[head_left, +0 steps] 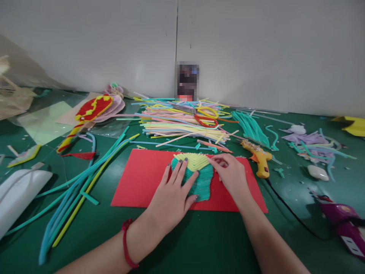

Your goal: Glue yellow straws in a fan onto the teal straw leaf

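My left hand (173,190) lies open on a patch made of teal and yellow pipe cleaners (201,184), fingers spread over its left side. Yellow strips form a V-shaped chevron (195,161) across the top of the patch, with teal rows below. Thumb and forefinger of my right hand (230,173) pinch at the chevron's upper right corner; its other fingers are curled. Beneath the patch is a flat red card (137,179), partly covered by both hands.
Behind the card lies a heap of pastel pipe cleaners (182,125) with scissors (207,116) on top. A yellow glue gun (261,161) sits to the right, its cord running to a purple power strip (342,224). Long loose stems (76,190) and a red fan-shaped craft (94,108) are left.
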A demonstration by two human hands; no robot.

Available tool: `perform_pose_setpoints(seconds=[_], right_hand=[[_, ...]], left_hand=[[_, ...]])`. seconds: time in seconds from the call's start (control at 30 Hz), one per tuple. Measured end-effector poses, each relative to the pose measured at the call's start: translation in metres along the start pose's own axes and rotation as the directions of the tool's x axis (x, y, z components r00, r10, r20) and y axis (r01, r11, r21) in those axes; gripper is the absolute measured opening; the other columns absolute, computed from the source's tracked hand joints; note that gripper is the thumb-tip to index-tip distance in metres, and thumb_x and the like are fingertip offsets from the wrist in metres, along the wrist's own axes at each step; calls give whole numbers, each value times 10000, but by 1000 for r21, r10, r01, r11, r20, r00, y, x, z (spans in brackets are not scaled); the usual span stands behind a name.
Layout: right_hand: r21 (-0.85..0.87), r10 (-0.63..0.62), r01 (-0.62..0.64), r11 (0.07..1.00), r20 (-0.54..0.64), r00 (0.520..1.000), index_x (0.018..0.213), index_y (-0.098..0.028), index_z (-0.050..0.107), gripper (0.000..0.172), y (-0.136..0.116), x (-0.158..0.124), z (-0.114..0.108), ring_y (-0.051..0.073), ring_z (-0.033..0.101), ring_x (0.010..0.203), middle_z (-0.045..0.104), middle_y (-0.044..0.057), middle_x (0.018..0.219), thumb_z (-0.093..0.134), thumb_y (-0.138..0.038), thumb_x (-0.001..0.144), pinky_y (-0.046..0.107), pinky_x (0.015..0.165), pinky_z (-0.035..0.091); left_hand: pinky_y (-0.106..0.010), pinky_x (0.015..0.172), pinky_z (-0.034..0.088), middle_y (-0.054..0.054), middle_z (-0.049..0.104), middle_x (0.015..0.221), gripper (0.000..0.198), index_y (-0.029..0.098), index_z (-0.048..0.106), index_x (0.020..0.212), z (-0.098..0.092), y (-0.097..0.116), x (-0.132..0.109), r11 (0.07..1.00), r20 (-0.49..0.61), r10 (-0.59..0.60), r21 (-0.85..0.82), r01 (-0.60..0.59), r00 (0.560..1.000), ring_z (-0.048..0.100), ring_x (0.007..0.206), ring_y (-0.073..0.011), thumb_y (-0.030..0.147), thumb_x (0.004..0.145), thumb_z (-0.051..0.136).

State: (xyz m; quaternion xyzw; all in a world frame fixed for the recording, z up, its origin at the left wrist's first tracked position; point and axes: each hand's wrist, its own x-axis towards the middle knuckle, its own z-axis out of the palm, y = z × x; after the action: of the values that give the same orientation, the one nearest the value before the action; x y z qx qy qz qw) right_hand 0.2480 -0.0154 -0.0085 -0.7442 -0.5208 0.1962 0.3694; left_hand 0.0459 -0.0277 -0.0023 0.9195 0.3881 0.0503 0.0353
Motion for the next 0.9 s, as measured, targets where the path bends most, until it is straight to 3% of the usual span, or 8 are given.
perform_pose_setpoints(seconds=[0.37, 0.6, 0.9], right_hand=[[40, 93, -94, 995, 20, 995, 811, -184, 665, 440, -6, -2, -2, 110, 466, 339, 607, 2, 577, 573, -610, 744, 276, 396, 407], [43, 83, -84, 996, 30, 996, 826, -180, 664, 399, -5, -2, -4, 108, 464, 335, 593, -3, 567, 572, -564, 767, 270, 381, 401], [-96, -126, 120, 988, -53, 991, 762, -186, 641, 253, 1, -1, 0, 157, 576, 605, 648, 45, 757, 545, -412, 826, 305, 609, 478]], left_hand=[[-548, 1060, 310, -166, 278, 1517, 543, 251, 366, 1421, -3, 0, 1, 1000, 36, 6, 22, -7, 999, 301, 1370, -337, 445, 921, 451], [-541, 1056, 316, -158, 275, 1520, 527, 257, 374, 1416, -2, 0, 0, 1000, 21, 2, 15, -2, 1000, 298, 1373, -330, 459, 931, 418], [-541, 1053, 327, -165, 268, 1521, 537, 245, 368, 1420, -2, 1, 1, 1000, 29, 0, 14, 0, 1000, 282, 1378, -334, 448, 927, 436]])
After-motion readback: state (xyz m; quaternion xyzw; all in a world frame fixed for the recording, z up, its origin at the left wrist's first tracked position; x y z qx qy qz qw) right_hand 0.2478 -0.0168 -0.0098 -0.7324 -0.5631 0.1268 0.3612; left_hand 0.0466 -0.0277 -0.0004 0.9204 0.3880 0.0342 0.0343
